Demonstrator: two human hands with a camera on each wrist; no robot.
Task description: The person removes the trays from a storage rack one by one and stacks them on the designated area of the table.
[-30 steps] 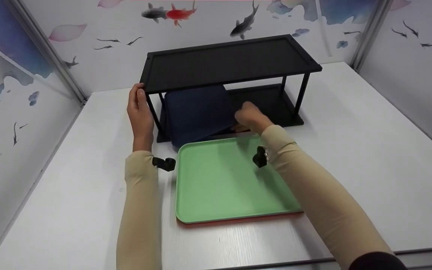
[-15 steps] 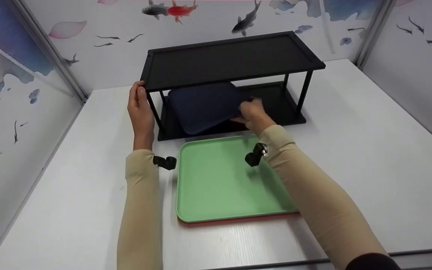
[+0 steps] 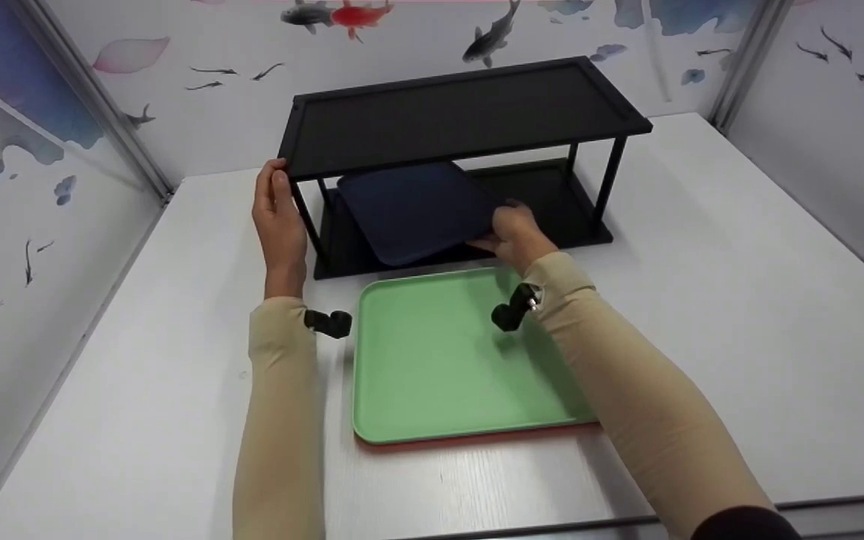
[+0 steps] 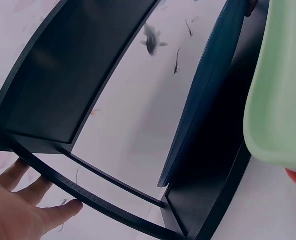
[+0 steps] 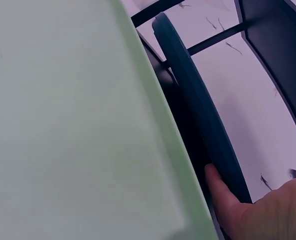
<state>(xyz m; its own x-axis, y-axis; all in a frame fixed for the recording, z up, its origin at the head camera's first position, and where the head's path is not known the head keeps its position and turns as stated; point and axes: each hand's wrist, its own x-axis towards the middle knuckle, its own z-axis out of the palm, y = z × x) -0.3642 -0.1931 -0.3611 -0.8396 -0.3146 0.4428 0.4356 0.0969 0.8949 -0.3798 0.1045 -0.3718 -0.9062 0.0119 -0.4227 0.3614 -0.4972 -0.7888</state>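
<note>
A black two-level rack (image 3: 462,116) stands toward the back of the table. My left hand (image 3: 280,232) touches its left front corner, fingers extended along the post (image 4: 102,206). My right hand (image 3: 516,234) pinches a dark blue tray (image 3: 417,214) at its near right corner, with a finger (image 5: 222,192) against the tray's underside in the right wrist view. The blue tray lies skewed between the two levels and tilts, its right side raised over the lower shelf (image 3: 544,202). In front of the rack is a light green tray (image 3: 447,352), partly covered by my right forearm.
An orange-red tray (image 3: 477,436) shows as a thin rim beneath the green one. White panels printed with fish enclose the white table (image 3: 739,300) at the back and sides. A metal rail (image 3: 852,510) runs along the front right edge.
The blue tray has moved deeper into the rack and to the right, its near left corner drawn back from the green tray. My right hand has shifted slightly right; the left stays put.
</note>
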